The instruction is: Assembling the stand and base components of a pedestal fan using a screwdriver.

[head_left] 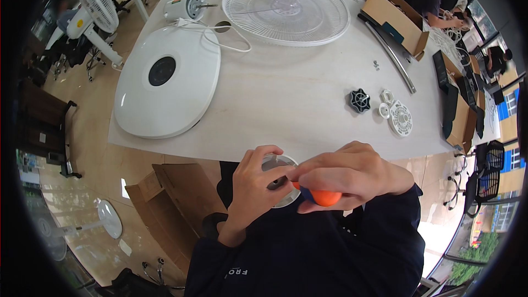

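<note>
My left hand (250, 190) grips round clear part (280, 181) | right hand (352, 179) holds orange-handled screwdriver (322, 197) | fan grille (286, 8), base (165, 82), motor (184, 5) lie unassembled on tabletop (286, 104)

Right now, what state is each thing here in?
Left hand: gripping a round clear part.
Right hand: holding an orange-handled screwdriver against it.
Fan grille: lying flat, detached.
Fan base: flat on the table.
Motor unit: on its side.
Black knob: loose.

Both hands, left (254, 187) and right (352, 179), seemingly clenched together.
</note>
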